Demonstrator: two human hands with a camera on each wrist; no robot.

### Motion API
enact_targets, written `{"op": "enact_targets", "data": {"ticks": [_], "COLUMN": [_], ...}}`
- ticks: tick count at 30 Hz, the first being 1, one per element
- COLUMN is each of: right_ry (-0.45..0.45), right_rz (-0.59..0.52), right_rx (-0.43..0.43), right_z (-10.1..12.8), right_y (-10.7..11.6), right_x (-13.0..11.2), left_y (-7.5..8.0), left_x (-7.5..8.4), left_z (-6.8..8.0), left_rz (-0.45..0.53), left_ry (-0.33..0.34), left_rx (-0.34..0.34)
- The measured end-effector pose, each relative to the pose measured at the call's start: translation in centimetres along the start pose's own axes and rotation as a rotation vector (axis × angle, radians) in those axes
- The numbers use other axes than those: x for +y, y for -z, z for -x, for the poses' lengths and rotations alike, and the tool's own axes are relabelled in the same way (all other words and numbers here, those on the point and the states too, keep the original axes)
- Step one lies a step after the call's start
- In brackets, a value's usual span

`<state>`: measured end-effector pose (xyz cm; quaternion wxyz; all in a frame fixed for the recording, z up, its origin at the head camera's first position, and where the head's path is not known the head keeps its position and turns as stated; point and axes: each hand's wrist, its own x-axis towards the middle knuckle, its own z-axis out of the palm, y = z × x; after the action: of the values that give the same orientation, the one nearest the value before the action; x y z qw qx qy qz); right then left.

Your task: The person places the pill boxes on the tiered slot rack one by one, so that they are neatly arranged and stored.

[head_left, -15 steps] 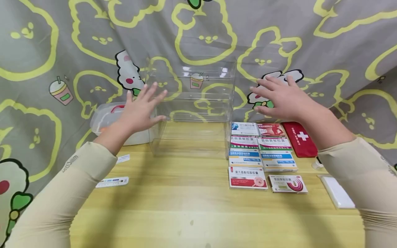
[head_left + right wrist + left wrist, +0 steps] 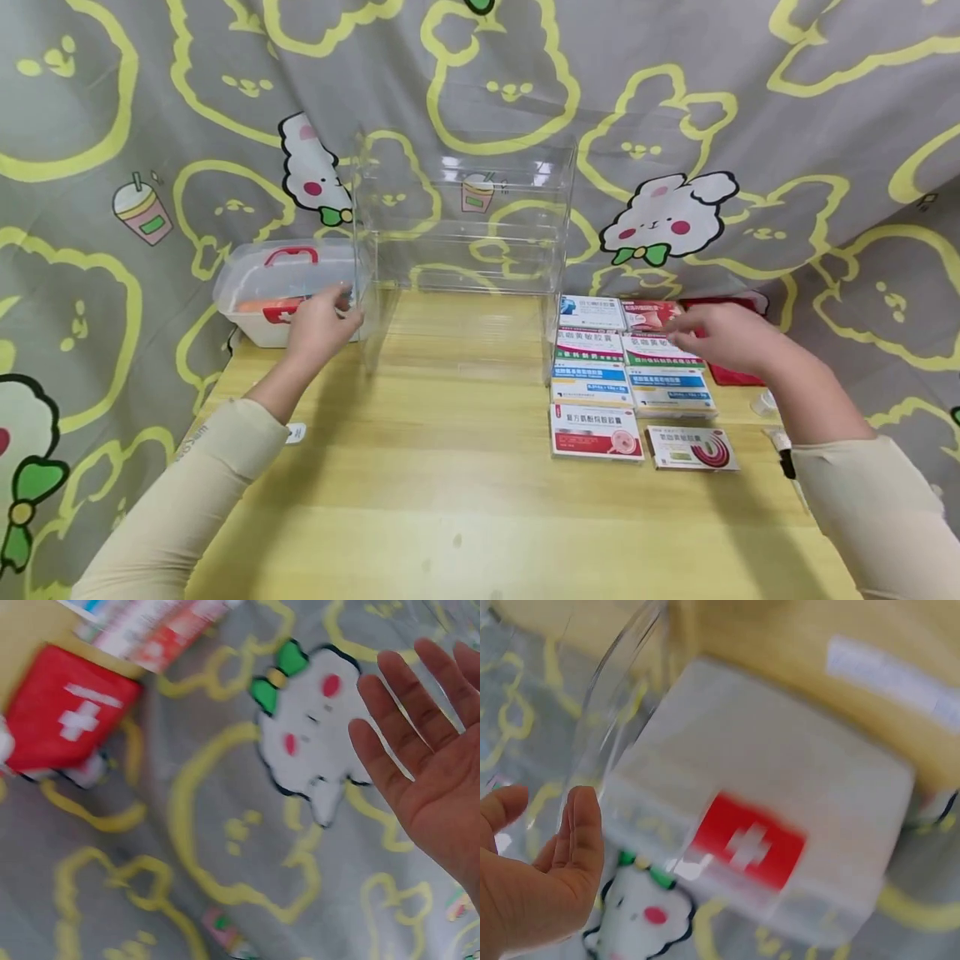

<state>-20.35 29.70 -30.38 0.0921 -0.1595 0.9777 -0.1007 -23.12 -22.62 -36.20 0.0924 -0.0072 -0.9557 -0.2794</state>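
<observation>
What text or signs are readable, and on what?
"复方氨酚烷胺胶囊": front-left box
"氨咖黄敏胶囊": front-right box; also second-from-back left box
White cross on red: lidded case, red pouch
Too small or blurred: finer print, remaining boxes, pouch lettering, left sleeve, paper slip.

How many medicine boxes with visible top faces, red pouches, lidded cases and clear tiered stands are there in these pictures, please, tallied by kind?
Medicine boxes: 8
Red pouch: 1
Lidded case: 1
Clear tiered stand: 1
Total: 11, leaving out any boxes hidden underneath.
</observation>
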Motion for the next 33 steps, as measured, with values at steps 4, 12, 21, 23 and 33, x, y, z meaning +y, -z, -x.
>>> {"op": "enact_targets", "data": {"ticks": [4, 12, 21, 23, 33], "right_ry": [0.015, -0.046, -0.164, -0.176, -0.196], "right_rz": [-0.041, -0.067, 0.002, 0.002, 0.013], "right_rx": [-0.06, -0.165, -0.209, -0.213, -0.248], "right_z": [0.9, 2.6, 4.3, 4.6, 5.0], "right_y": [-2.8, -7.9, -10.1, -10.6, -12.3], "right_x": [1.9, 4.5, 5.7, 5.8, 6.8], "left_y": [-1.5, -4.4, -6.7, -6.7, -6.2], "left_x": [-1.1, -2.3, -2.8, -2.9, -3.1], "left_z": [0.2, 0.1, 0.5, 0.6, 0.7], "left_rz": [0.059, 0.11, 0.071, 0.077, 0.181], "left_ry": [0.061, 0.083, -0.067, -0.079, 0.03], "left_rx": [-0.001, -0.012, 0.23, 0.254, 0.144]}}
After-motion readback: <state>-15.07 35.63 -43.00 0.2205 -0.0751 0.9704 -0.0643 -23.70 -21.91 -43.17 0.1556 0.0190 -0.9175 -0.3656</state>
